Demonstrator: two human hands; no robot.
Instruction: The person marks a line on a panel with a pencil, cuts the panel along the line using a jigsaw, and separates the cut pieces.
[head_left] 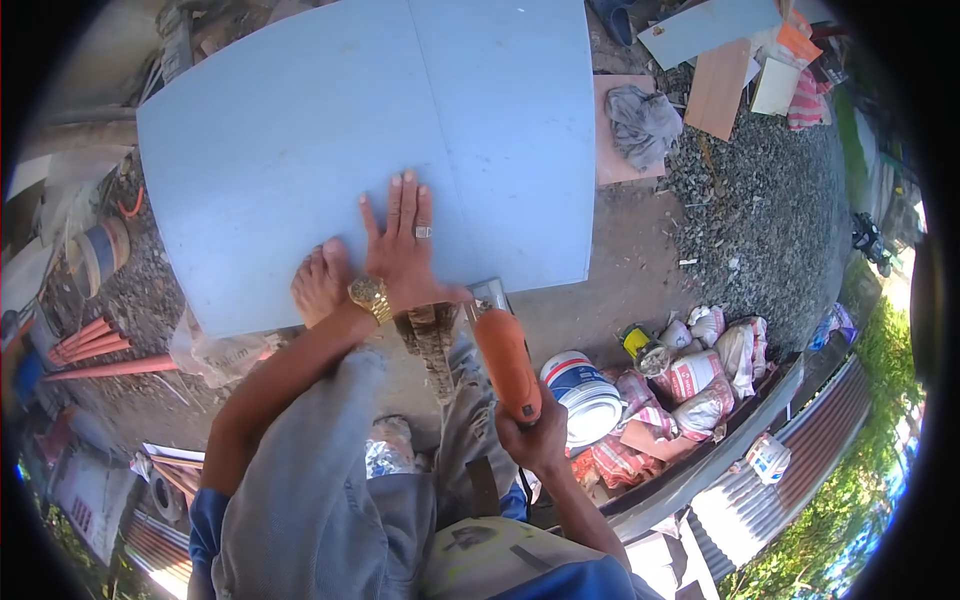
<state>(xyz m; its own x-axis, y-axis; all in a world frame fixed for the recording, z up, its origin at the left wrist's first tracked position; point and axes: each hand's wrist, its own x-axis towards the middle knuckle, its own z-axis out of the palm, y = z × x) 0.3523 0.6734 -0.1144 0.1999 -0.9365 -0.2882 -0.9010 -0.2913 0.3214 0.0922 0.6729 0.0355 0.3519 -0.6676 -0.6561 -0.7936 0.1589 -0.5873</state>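
Note:
A large pale blue sheet lies flat, with a thin line running across it. My left hand rests on it near its lower edge, fingers spread, with a ring and a gold watch on the wrist. Beside that hand my bare foot presses on the sheet. An orange power tool is in my right hand, whose fingers wrap round its rear end. The tool's metal front part is at the sheet's lower edge, next to my left thumb. The blade is not visible.
A white bucket and filled sacks stand at the lower right, near a yellow can. A grey cloth lies right of the sheet, beside gravel. Orange pipes lie at the left.

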